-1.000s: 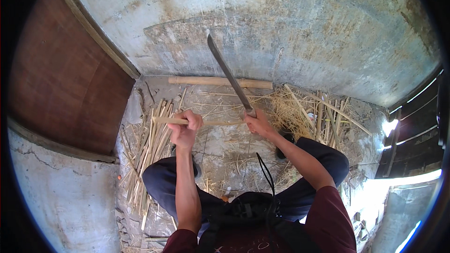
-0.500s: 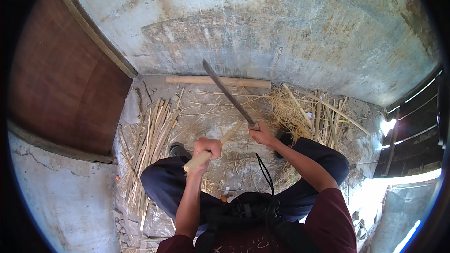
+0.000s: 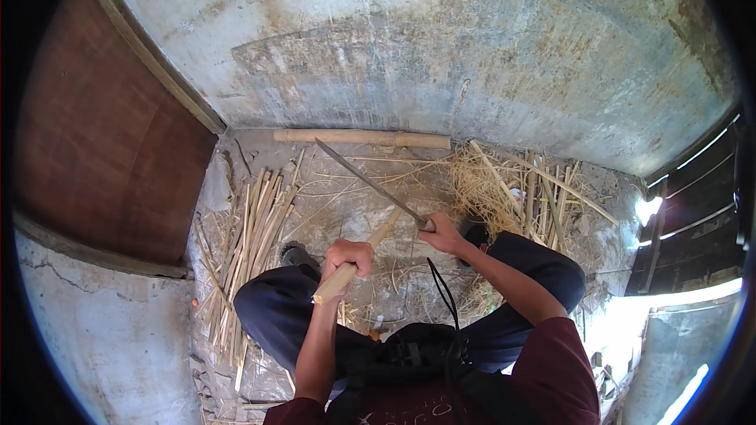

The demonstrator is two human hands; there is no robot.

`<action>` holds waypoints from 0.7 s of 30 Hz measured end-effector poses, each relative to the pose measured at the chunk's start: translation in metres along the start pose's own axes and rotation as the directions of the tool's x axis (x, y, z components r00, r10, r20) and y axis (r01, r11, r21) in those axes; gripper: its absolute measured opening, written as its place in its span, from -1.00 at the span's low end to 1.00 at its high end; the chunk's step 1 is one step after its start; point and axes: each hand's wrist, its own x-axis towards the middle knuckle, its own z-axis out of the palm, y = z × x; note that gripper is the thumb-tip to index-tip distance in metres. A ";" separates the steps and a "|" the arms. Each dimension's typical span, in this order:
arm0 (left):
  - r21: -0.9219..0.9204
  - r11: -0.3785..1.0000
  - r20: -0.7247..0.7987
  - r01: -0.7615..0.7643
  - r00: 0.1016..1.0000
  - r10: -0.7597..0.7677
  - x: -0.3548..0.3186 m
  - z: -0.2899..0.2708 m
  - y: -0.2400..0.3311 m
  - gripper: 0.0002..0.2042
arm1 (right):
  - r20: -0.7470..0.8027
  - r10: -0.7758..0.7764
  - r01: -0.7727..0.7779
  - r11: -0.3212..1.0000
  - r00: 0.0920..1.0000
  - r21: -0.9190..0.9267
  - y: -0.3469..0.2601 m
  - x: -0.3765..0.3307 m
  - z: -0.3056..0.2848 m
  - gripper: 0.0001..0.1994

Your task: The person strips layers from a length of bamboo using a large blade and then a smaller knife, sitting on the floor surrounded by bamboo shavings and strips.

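Observation:
My left hand (image 3: pixel 349 256) is closed round a pale piece of split bamboo (image 3: pixel 335 284), whose near end sticks out toward me and whose far end points up and to the right. My right hand (image 3: pixel 443 234) grips the handle of a machete (image 3: pixel 370 181). Its long dark blade slants up and to the left, passing just beyond the bamboo's far end. Whether blade and bamboo touch, I cannot tell. Both hands are held above the floor between my bent knees.
A pile of split bamboo strips (image 3: pixel 258 228) lies on the left. Fibrous shavings (image 3: pixel 480 189) and more bamboo sticks (image 3: pixel 555 197) lie at the right. One bamboo pole (image 3: pixel 362 138) rests along the foot of the concrete wall (image 3: pixel 441 47). A brown wooden panel (image 3: pixel 110 126) stands at the left.
The machete's blade has swung lower and to the left, lying flatter and nearer the bamboo. My right hand has dropped slightly toward me. My left hand keeps its hold, with the bamboo turned a little.

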 end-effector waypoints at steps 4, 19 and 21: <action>-0.050 0.999 -0.013 0.007 1.000 -0.007 -0.004 0.005 -0.005 -0.32 | 0.099 0.068 -0.062 0.996 0.993 -0.063 0.067 -0.023 0.016 -0.72; -0.013 1.000 -0.017 -0.021 1.000 0.020 0.002 0.003 -0.003 -0.27 | -0.005 0.019 -0.020 0.994 1.000 -0.108 0.067 -0.022 0.019 -0.67; -0.027 0.999 -0.012 -0.033 0.999 0.033 -0.007 0.002 -0.006 -0.26 | 0.127 0.044 -0.014 0.974 0.991 -0.226 0.072 -0.011 0.015 -0.68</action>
